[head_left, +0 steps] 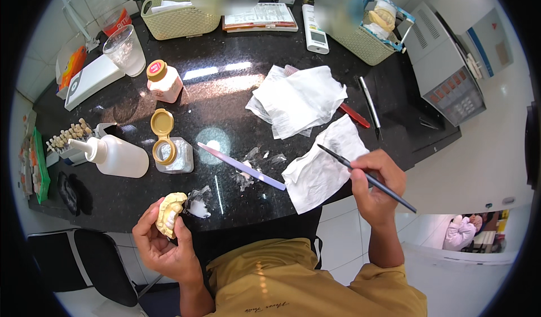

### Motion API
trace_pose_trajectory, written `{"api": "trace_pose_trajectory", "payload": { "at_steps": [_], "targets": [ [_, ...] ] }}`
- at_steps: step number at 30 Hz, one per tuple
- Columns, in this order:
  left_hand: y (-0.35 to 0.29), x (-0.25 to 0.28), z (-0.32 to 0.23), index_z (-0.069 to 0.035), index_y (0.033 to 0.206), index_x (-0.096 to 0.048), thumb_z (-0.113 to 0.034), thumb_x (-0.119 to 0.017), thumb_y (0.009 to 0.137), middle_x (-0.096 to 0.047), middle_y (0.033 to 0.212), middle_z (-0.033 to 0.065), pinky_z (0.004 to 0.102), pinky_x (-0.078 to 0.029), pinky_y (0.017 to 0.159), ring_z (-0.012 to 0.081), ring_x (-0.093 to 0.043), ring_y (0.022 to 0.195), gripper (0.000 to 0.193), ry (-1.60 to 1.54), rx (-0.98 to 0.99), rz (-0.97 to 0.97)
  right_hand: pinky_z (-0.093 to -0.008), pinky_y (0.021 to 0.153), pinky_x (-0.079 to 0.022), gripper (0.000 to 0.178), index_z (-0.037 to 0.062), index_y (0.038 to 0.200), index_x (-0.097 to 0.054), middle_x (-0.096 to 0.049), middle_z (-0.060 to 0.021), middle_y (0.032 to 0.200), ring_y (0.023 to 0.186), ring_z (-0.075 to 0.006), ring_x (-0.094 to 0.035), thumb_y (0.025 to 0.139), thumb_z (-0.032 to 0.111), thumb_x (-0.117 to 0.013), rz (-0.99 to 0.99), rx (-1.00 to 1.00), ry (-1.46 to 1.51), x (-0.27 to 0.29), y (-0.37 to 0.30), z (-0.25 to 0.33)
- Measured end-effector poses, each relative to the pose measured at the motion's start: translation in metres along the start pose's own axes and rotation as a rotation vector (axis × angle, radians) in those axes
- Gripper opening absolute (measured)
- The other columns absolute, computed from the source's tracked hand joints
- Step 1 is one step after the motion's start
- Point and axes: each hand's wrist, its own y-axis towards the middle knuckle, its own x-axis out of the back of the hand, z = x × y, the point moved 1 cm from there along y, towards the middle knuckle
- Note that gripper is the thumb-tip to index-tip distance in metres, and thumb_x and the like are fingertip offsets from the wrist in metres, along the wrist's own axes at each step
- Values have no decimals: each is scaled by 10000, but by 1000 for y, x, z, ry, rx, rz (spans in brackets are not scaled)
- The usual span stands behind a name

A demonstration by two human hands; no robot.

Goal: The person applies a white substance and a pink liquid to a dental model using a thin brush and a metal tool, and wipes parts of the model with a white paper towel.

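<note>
My left hand (167,243) grips a yellowish dental cast (169,212) with white teeth, near the counter's front edge. Between the thumb and fingers of my right hand (378,184) is a dark slim brush (369,177), its tip pointing left over a crumpled white tissue (327,164). A lilac spatula (242,166) lies between my hands, beside whitish scraps (248,176). Left of it stands an open jar (176,156) of pale powder with its yellow lid tipped back. Close to the cast is a white smear on clear film (199,205).
A white squeeze bottle (121,156) and a lidded pink jar (164,82) stand at left, a clear cup (127,52) behind. Tissues (301,100), a red-handled tool (355,115) and a silver tool (370,105) lie at right. Baskets (180,21) line the back; a grey machine (445,63) stands far right.
</note>
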Motion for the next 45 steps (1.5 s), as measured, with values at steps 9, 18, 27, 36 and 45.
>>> {"api": "trace_pose_trajectory", "payload": {
  "at_steps": [9, 18, 27, 36, 45],
  "targets": [
    [-2, -8, 0, 35, 1170, -517, 92, -647, 822, -586, 1184, 233, 354, -556, 911, 271, -630, 1074, 376, 12, -40, -6, -228, 482, -414, 129, 0, 852, -668, -645, -86, 740, 563, -132, -559, 724, -18, -674, 16, 69, -80, 18, -34, -5],
    [4, -4, 2, 36, 1138, -533, 95, -694, 785, -610, 1163, 233, 324, -554, 882, 250, -652, 1036, 393, 21, -124, 31, -248, 479, -404, 195, -12, 943, -675, -597, -130, 768, 580, -154, -523, 777, 88, -657, 107, 150, -147, 33, -54, -10],
    [6, 1, 7, 41, 1087, -582, 43, -785, 737, -669, 1072, 240, 308, -592, 791, 269, -700, 954, 405, 80, -217, 7, -234, 502, -439, 220, -8, 905, -651, -609, -118, 711, 524, -133, -553, 891, 211, -649, 122, -79, 432, -34, -23, 50],
    [8, -2, 9, 41, 1105, -577, 28, -794, 730, -677, 1042, 242, 315, -596, 765, 287, -709, 921, 434, 62, -197, -47, -230, 560, -521, 155, -27, 836, -600, -667, -138, 753, 620, -135, -647, 728, -38, -711, 566, -147, 522, -106, 1, 61],
    [6, 3, 10, 55, 1168, -508, 85, -721, 780, -592, 1161, 270, 325, -590, 841, 267, -659, 1023, 444, 108, -196, 73, -235, 566, -525, 151, -27, 828, -607, -672, -139, 752, 614, -136, -649, 716, -50, -707, 593, -135, 482, -109, 1, 64]
  ]
}}
